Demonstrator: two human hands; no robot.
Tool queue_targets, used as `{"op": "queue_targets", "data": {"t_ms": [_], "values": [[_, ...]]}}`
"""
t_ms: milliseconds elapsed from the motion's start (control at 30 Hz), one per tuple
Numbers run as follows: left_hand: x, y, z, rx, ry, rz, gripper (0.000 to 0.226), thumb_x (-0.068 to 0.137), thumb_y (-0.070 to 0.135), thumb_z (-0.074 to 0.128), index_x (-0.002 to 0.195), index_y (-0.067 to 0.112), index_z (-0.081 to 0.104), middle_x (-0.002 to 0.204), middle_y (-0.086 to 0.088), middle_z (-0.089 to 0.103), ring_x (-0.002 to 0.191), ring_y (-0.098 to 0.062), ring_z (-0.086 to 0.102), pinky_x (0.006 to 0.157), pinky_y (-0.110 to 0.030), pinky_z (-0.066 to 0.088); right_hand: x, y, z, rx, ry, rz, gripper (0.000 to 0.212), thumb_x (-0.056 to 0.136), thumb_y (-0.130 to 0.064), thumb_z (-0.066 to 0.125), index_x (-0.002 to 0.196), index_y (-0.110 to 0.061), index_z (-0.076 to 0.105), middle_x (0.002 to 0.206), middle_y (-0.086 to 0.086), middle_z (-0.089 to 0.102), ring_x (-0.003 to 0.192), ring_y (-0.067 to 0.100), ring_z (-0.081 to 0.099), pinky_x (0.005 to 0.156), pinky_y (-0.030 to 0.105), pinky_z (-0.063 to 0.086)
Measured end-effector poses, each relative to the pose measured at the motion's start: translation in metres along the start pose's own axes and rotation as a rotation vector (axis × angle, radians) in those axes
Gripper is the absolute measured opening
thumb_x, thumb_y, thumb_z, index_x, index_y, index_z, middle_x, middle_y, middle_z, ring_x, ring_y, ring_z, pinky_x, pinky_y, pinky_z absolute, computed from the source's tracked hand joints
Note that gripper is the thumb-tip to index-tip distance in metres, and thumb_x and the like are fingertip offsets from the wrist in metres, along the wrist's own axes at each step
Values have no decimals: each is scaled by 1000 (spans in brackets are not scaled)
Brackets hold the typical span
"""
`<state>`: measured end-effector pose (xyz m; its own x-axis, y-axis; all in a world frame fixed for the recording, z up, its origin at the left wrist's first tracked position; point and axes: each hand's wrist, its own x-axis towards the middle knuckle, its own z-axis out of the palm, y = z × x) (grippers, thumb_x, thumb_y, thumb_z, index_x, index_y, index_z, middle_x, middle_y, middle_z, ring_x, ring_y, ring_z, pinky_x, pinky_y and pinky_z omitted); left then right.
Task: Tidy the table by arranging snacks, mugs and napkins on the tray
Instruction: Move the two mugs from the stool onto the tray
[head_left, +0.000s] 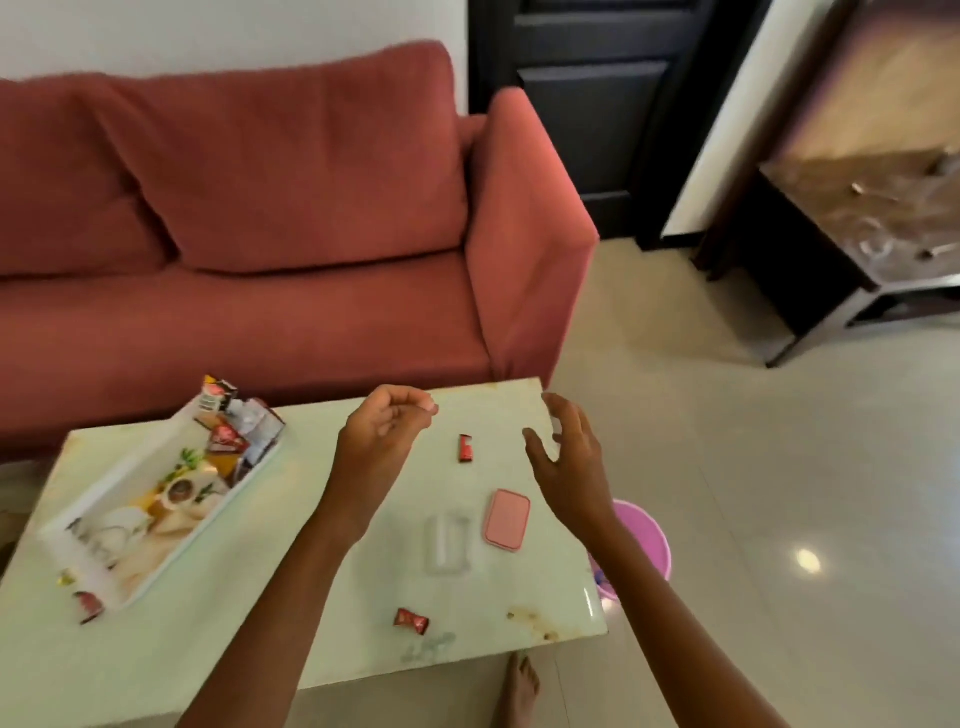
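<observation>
Snack (465, 448) at 12 o'clock seems next: right hand (566, 462), spread wide, must pinch it for tray (124, 470) at 9 o'clock; left hand (379, 436) curled, contents unclear

A red sofa (260, 208) fills the back, with a dark door (587, 104) beyond its arm. A dark cabinet (831, 249) and a purple bucket (644, 540) stand on the tiled floor (727, 467). A pink flat case (506, 519) lies just beside a clear one (447, 540).

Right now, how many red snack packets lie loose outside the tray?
3: far packet beyond the pink case, near packet by the front edge, left packet beside the tray. Tray may hide others.
</observation>
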<state>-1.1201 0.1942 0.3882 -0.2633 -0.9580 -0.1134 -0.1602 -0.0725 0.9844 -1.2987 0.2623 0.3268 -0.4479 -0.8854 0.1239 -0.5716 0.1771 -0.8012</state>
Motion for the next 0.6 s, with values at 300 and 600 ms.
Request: {"op": "queue_targets", "data": {"t_ms": [300, 600], "values": [[-84, 3, -198, -68, 255, 16, 12, 87, 14, 57, 80, 23, 61, 90, 0, 69, 87, -14, 63, 77, -21, 48, -58, -177, 113, 103, -89, -249, 42, 88, -11, 59, 128, -6, 46, 130, 11, 53, 120, 23, 51, 96, 45, 47], [-142, -30, -375, -104, 474, -53, 6, 87, 20, 57, 83, 22, 61, 94, -6, 71, 89, -16, 65, 71, -20, 51, -116, -304, 250, 205, -262, -362, 34, 89, -14, 58, 122, -12, 51, 120, 5, 57, 108, 17, 54, 88, 27, 45]]}}
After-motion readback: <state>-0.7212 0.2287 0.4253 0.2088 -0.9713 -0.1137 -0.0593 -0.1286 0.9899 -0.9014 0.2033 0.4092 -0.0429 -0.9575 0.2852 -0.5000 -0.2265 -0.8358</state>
